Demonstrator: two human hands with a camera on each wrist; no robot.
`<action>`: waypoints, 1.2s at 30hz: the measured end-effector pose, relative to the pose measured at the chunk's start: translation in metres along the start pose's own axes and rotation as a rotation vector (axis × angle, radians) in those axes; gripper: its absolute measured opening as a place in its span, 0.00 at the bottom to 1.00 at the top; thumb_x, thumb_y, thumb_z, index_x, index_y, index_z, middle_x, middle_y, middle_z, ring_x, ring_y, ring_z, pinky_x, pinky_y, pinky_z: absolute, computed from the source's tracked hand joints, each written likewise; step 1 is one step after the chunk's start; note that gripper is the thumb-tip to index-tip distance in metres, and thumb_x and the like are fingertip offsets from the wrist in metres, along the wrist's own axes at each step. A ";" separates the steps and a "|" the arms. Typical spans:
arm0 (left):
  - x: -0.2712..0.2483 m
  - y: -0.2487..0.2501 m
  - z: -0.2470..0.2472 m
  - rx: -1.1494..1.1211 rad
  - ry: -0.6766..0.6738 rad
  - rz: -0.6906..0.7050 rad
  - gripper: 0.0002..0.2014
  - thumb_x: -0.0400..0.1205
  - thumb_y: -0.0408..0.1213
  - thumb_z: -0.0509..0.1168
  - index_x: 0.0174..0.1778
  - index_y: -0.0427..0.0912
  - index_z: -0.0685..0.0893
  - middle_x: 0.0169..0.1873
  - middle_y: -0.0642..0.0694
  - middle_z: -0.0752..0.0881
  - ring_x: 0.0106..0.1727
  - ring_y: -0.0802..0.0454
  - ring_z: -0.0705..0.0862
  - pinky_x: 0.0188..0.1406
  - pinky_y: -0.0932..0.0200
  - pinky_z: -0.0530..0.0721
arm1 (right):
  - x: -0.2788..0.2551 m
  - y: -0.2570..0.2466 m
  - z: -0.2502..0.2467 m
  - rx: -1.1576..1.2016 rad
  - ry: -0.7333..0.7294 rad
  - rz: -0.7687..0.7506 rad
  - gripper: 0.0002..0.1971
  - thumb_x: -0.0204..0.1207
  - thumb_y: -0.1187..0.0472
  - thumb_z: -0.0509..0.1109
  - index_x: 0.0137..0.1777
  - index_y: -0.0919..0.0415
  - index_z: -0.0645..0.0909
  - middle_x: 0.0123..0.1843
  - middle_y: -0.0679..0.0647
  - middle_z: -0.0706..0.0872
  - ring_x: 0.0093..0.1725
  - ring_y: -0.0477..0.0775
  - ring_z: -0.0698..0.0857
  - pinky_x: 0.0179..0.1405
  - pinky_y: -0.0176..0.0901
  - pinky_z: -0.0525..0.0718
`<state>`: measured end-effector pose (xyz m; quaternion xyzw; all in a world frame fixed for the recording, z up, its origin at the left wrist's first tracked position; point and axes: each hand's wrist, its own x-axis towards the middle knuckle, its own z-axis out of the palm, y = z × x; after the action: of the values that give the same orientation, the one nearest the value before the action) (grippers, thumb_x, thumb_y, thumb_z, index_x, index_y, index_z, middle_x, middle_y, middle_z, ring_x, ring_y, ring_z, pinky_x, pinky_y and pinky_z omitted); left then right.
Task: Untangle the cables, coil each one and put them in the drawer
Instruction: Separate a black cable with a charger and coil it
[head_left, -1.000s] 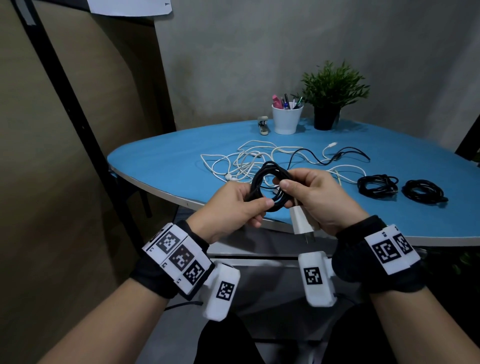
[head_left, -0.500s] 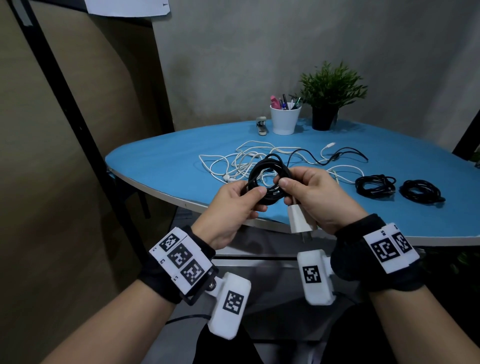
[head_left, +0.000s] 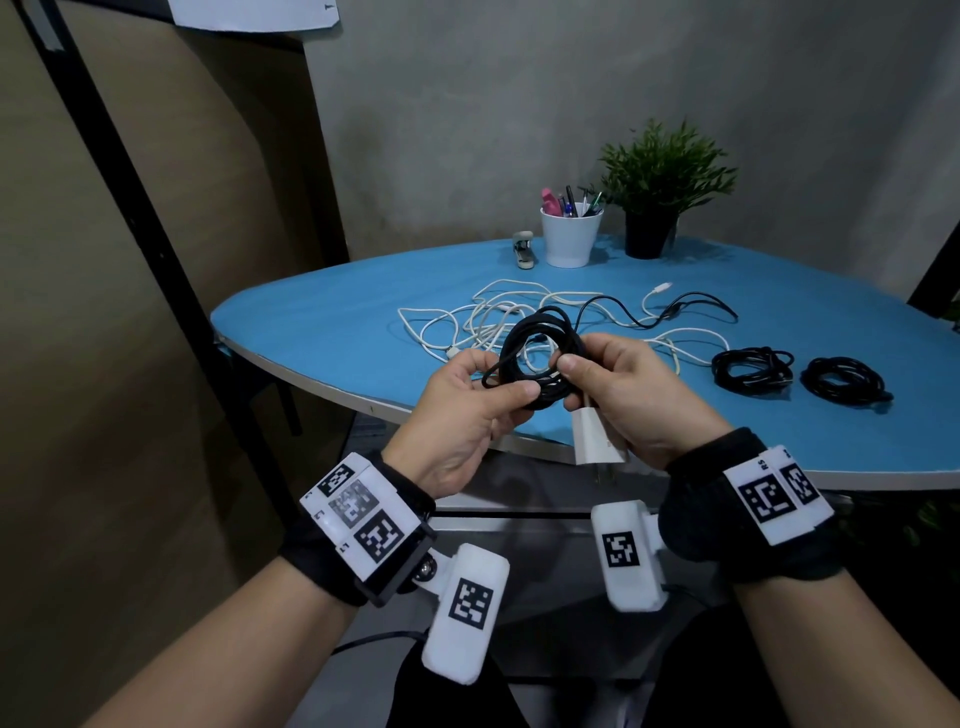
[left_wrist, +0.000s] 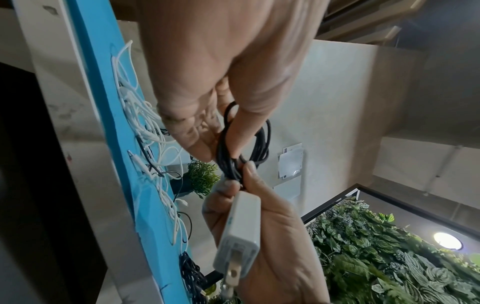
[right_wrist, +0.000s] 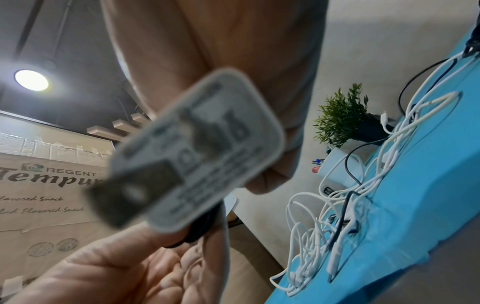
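Observation:
Both hands hold a black cable coil (head_left: 540, 343) above the near edge of the blue table (head_left: 322, 322). My left hand (head_left: 467, 410) pinches the coil's lower left strands (left_wrist: 233, 131) between thumb and fingers. My right hand (head_left: 623, 395) grips the coil's right side, and a white plug adapter (head_left: 597, 439) hangs under its palm, prongs down (left_wrist: 240, 232). The adapter's face (right_wrist: 197, 148) fills the right wrist view, blurred. A tangle of white cables (head_left: 493, 322) with one thin black cable (head_left: 675, 312) lies behind the hands. Two finished black coils (head_left: 753, 366) (head_left: 841, 379) rest at the right.
A white pen cup (head_left: 569, 236), a potted plant (head_left: 657, 208) and a small stapler (head_left: 523, 250) stand along the table's far edge. Brown cardboard panels (head_left: 130, 312) and a black frame post (head_left: 119, 171) line the left. No drawer shows.
Both hands have stayed over the table edge while the black coil turned between them. The left thumb and fingers shifted their pinch along the coil's lower strands.

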<state>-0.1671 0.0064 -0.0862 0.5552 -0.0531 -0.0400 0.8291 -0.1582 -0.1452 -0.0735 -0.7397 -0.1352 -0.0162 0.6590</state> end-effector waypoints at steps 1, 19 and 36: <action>0.000 0.000 0.000 -0.011 0.004 0.003 0.15 0.74 0.16 0.65 0.46 0.40 0.74 0.35 0.43 0.88 0.35 0.51 0.89 0.38 0.62 0.87 | 0.000 0.000 0.001 0.007 -0.001 -0.002 0.08 0.82 0.70 0.60 0.48 0.64 0.81 0.40 0.53 0.83 0.33 0.44 0.78 0.31 0.28 0.79; 0.001 -0.002 0.008 -0.208 0.067 0.070 0.07 0.81 0.21 0.59 0.49 0.37 0.75 0.41 0.39 0.87 0.40 0.50 0.88 0.42 0.58 0.89 | -0.002 -0.006 0.007 0.065 -0.041 0.019 0.10 0.81 0.71 0.61 0.45 0.60 0.81 0.38 0.51 0.85 0.25 0.40 0.79 0.29 0.29 0.80; 0.002 -0.002 0.007 -0.189 0.060 0.042 0.10 0.79 0.19 0.61 0.44 0.39 0.72 0.41 0.38 0.85 0.41 0.48 0.87 0.48 0.55 0.88 | 0.004 -0.001 0.004 0.042 -0.034 0.037 0.08 0.81 0.72 0.61 0.46 0.62 0.80 0.37 0.53 0.83 0.24 0.44 0.75 0.25 0.30 0.76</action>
<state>-0.1665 -0.0011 -0.0847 0.4742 -0.0356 -0.0108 0.8796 -0.1557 -0.1402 -0.0722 -0.7282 -0.1332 0.0115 0.6722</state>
